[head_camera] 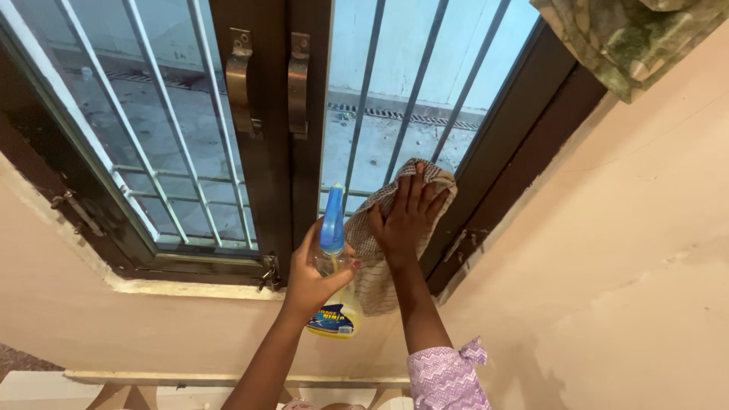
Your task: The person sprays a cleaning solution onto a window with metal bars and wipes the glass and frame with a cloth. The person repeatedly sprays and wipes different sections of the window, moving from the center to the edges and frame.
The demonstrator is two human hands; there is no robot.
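The left hand point(315, 277) is closed around the neck of a yellow spray bottle point(334, 292) with a blue trigger; it looks light and smooth. The right hand point(406, 216) presses flat, fingers spread, on a soft checked cloth point(372, 266) against the right window pane point(395, 114).
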